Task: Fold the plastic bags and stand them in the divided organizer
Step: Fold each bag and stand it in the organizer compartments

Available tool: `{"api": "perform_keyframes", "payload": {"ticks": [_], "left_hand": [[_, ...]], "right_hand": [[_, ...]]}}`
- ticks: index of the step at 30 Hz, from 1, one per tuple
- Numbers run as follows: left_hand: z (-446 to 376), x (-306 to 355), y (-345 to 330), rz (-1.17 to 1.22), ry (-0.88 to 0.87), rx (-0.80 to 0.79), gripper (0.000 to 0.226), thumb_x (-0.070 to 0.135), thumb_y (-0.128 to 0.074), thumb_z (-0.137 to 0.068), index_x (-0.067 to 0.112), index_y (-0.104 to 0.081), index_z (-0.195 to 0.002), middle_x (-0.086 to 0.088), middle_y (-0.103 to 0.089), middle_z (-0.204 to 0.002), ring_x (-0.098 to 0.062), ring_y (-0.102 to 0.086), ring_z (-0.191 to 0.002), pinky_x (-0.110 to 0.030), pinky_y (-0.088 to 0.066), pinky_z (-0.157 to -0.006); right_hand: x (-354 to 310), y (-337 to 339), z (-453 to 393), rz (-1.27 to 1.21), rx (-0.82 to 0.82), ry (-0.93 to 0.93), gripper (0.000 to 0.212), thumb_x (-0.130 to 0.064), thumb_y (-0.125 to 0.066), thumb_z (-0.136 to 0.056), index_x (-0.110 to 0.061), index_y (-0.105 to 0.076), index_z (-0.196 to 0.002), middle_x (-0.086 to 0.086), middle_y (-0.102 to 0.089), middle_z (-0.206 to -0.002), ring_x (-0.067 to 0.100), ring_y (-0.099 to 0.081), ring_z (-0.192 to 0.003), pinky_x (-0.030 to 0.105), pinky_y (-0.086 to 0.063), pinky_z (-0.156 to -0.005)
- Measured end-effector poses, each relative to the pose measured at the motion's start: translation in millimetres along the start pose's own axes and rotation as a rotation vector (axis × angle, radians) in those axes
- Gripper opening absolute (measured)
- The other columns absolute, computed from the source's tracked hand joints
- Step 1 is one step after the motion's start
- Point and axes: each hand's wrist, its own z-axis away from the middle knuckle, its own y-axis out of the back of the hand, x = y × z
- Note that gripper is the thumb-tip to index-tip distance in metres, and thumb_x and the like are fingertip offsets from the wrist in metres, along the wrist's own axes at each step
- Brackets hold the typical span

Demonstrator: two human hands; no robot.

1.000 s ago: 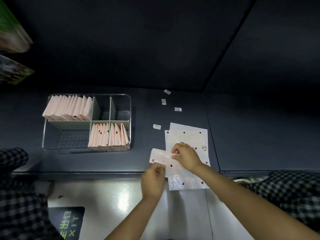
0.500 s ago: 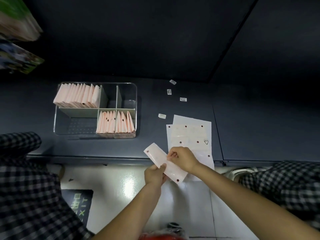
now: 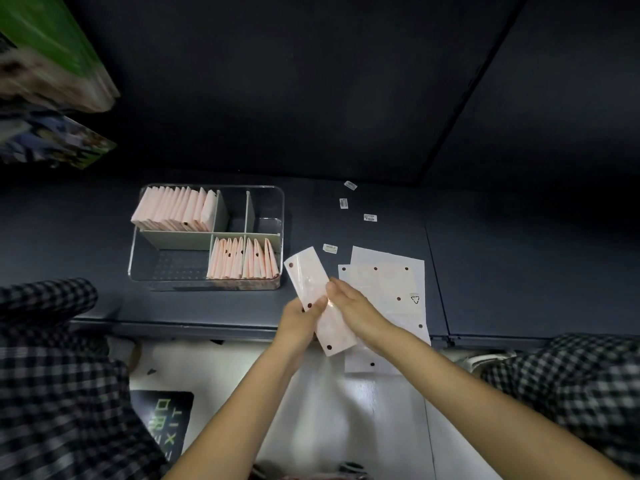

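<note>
A pale pink plastic bag [image 3: 309, 274] with dark dots, folded into a long strip, is held above the shelf's front edge. My left hand [image 3: 300, 318] grips its left side and my right hand [image 3: 349, 308] pinches its middle from the right. The strip slants from upper left to lower right. Flat unfolded bags [image 3: 388, 282] lie stacked on the dark shelf to the right of my hands. A clear divided organizer [image 3: 277, 206] stands to the left, with folded pink bags upright in its back left and front right compartments.
Small white labels [image 3: 370, 217] lie scattered on the dark shelf [image 3: 519, 265] behind the flat bags. Checked trouser legs [image 3: 52, 358] flank the view on both sides. Colourful packages [image 3: 52, 64] hang at the upper left. White floor lies below the shelf edge.
The folded strip has been lifted off the flat stack and turned more upright in both hands. The view has shifted, so the organizer appears further right.
</note>
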Motion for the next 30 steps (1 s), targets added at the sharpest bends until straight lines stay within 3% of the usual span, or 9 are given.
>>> {"api": "perform_keyframes", "payload": {"ticks": [4,7,10,13,16,21,26,30], "left_hand": [[2.9,12.7,2.3,-0.006,-0.016,-0.058,0.018,0.027,-0.045,-0.1,0.028,-0.063,-0.101,0.006,-0.074,-0.09,-0.01,-0.07,-0.083,-0.021,-0.052,-0.061],[4.9,20.1,7.4,0.008,-0.041,-0.081,0.019,0.025,-0.043,-0.101,0.029,-0.061,-0.105,0.009,-0.074,-0.093,-0.007,-0.069,-0.087,-0.019,-0.051,-0.065],[4.3,26.3,13.2,0.027,-0.055,-0.096,0.017,0.022,-0.045,-0.1,0.024,-0.06,-0.107,0.002,-0.073,-0.099,-0.014,-0.069,-0.092,-0.027,-0.054,-0.072],[5.8,32.3,16.5,0.031,-0.055,-0.118,0.019,0.018,-0.05,-0.097,0.015,-0.061,-0.112,-0.009,-0.07,-0.107,-0.025,-0.065,-0.099,-0.04,-0.051,-0.088],[6.4,38.2,21.1,0.066,-0.062,-0.127,0.018,0.011,-0.054,-0.094,0.005,-0.062,-0.11,-0.013,-0.07,-0.104,-0.026,-0.066,-0.096,-0.037,-0.054,-0.086],[4.0,43.1,27.6,0.042,-0.089,-0.005,0.008,0.004,-0.06,-0.089,0.005,-0.068,-0.09,-0.007,-0.073,-0.089,-0.016,-0.07,-0.082,-0.023,-0.056,-0.067],[4.1,48.6,30.0,0.067,-0.155,-0.013,0.013,0.001,-0.061,-0.088,0.008,-0.071,-0.089,-0.004,-0.074,-0.089,-0.016,-0.07,-0.084,-0.024,-0.055,-0.068],[5.8,53.6,29.0,0.104,-0.212,-0.067,0.023,-0.007,-0.055,-0.088,0.007,-0.072,-0.084,-0.003,-0.074,-0.083,-0.014,-0.07,-0.078,-0.021,-0.055,-0.066]], "right_hand": [[-6.7,-6.1,5.4,-0.027,-0.072,-0.008,0.034,-0.03,-0.034,-0.102,-0.015,-0.051,-0.128,0.006,-0.06,-0.124,0.019,-0.058,-0.114,0.037,-0.044,-0.102],[-13.1,-6.0,5.7,-0.016,0.005,0.046,0.027,-0.021,-0.042,-0.1,-0.009,-0.059,-0.117,0.011,-0.065,-0.111,0.022,-0.062,-0.1,0.037,-0.049,-0.09],[-18.3,2.8,5.3,-0.044,0.078,0.07,0.015,-0.013,-0.056,-0.093,-0.003,-0.065,-0.097,0.009,-0.067,-0.086,0.019,-0.062,-0.078,0.028,-0.049,-0.07],[-21.2,8.8,6.6,-0.13,0.076,0.059,0.007,-0.011,-0.064,-0.088,-0.005,-0.068,-0.088,0.003,-0.071,-0.077,0.015,-0.067,-0.069,0.023,-0.053,-0.063],[-22.4,11.3,6.4,-0.192,0.138,0.06,0.005,-0.009,-0.066,-0.085,-0.008,-0.069,-0.081,0.002,-0.071,-0.071,0.015,-0.066,-0.064,0.025,-0.052,-0.062],[-24.8,12.8,5.7,-0.248,0.149,0.048,0.007,-0.008,-0.065,-0.086,-0.01,-0.068,-0.08,0.0,-0.07,-0.072,0.012,-0.067,-0.064,0.022,-0.053,-0.059],[-30.6,22.7,4.7,-0.343,0.013,0.059,0.013,0.001,-0.058,-0.089,-0.008,-0.067,-0.092,0.005,-0.072,-0.083,0.017,-0.07,-0.079,0.024,-0.056,-0.068],[-33.9,29.5,5.6,-0.404,-0.046,0.108,0.022,0.009,-0.052,-0.088,-0.007,-0.067,-0.092,0.007,-0.071,-0.086,0.018,-0.07,-0.081,0.024,-0.055,-0.066]]}}
